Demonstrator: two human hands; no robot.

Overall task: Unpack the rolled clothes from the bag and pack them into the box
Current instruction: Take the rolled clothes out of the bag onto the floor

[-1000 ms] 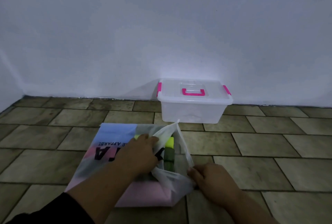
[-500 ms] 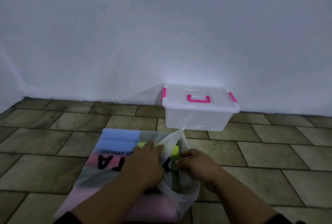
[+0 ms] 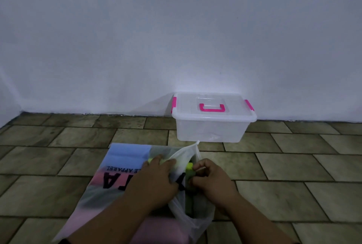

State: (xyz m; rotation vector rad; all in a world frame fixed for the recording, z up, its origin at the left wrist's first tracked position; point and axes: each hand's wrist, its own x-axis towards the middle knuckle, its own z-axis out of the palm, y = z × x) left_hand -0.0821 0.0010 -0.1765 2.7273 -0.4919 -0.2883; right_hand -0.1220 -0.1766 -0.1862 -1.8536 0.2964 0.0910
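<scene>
1. Nearby, the left hand (image 3: 154, 181) apparently grips the crinkled translucent bag (image 3: 117, 165) at its mouth.
2. Curled, the right hand (image 3: 211, 180) pinches a green rolled cloth (image 3: 189, 173) inside.
3. Far off, the clear rectangular box (image 3: 211, 130), lid (image 3: 212, 98) on, sits on the tiles (image 3: 293, 165).

Head-worn view, forward-down, close over floor (image 3: 49, 189)

Translucent printed bag (image 3: 121, 167) lies flat on the floor (image 3: 293, 165), mouth open, green rolled clothes (image 3: 189, 165) inside. Beyond it, the lidded clear box (image 3: 210, 132) stands against the wall (image 3: 176, 47).

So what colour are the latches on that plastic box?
Bright pink latches, clearest in the head view.
</scene>
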